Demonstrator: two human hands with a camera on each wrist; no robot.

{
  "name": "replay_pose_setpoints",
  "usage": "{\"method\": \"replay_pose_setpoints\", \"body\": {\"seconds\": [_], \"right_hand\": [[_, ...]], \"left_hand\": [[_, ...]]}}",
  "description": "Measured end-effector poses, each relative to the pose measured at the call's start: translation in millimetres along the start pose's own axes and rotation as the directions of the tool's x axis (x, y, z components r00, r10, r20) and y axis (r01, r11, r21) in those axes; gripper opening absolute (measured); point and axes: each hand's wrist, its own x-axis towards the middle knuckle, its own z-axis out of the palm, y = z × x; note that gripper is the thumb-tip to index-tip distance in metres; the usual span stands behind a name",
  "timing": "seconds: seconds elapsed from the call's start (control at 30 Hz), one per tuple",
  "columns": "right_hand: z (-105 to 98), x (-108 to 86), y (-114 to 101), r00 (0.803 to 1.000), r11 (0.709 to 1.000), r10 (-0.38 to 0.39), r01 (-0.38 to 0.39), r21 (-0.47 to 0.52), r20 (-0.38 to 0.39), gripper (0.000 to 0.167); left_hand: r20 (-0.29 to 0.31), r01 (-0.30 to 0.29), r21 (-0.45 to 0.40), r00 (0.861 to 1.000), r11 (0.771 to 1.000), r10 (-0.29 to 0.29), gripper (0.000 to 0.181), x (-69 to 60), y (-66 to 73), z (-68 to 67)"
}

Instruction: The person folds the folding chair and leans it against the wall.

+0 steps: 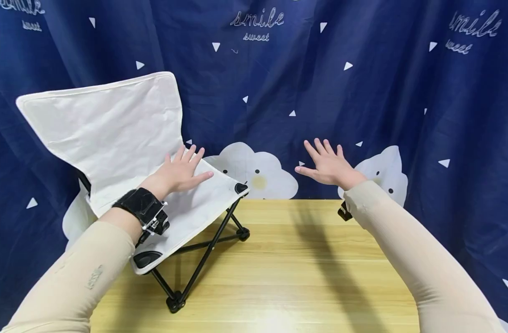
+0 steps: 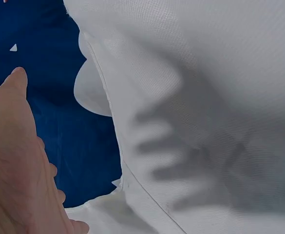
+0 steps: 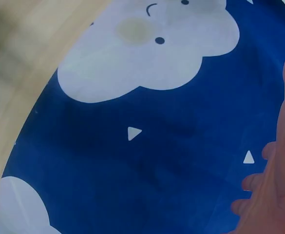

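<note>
A white fabric folding chair (image 1: 120, 125) with black legs stands on the wooden surface at the left. Above its seat, my left hand (image 1: 179, 171) is held with fingers spread, holding nothing; its shadow falls on the white fabric (image 2: 181, 97) in the left wrist view, where the hand (image 2: 18, 161) shows at the left edge. My right hand (image 1: 329, 166), fingers spread and nothing in it, is raised before the blue curtain, right of the chair. In the right wrist view, the hand (image 3: 278, 180) is at the right edge, apart from any object.
The wooden surface (image 1: 279, 259) extends below both hands and under the chair's legs. Behind it hangs a dark blue curtain (image 1: 270, 74) with white triangles, lettering and clouds. Black straps and small devices are at the wrists.
</note>
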Motion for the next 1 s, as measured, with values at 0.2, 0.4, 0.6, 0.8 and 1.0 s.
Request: {"method": "replay_pose_setpoints", "body": {"seconds": [0.2, 0.4, 0.6, 0.8, 1.0], "right_hand": [[0.0, 1.8, -4.9, 1.0, 1.0, -0.015, 0.015, 0.011, -0.011, 0.102], [0.7, 4.2, -9.1, 0.999, 0.999, -0.033, 0.034, 0.015, -0.028, 0.102], [1.5, 4.3, -11.5, 0.999, 0.999, -0.04, 0.041, 0.023, -0.025, 0.102], [1.1, 3.9, -15.2, 0.998, 0.999, -0.049, 0.05, 0.023, -0.041, 0.1], [2.3, 3.5, -18.6, 0.997, 0.998, -0.055, 0.056, 0.017, -0.048, 0.1]], "left_hand": [[0.001, -0.006, 0.006, 1.0, 1.0, 0.006, 0.098, -1.2, -3.2, 1.6], [-0.017, -0.015, 0.017, 1.0, 1.0, 0.015, 0.095, -7.2, -3.6, -4.0], [-0.03, -0.018, -0.015, 0.999, 1.0, 0.017, 0.099, -10.5, -6.0, -6.7], [-0.029, -0.026, -0.02, 0.999, 0.999, 0.025, 0.101, -14.5, -10.2, -6.5], [-0.029, -0.044, -0.006, 0.999, 0.999, 0.043, 0.096, -18.5, -9.3, -7.0]]}}
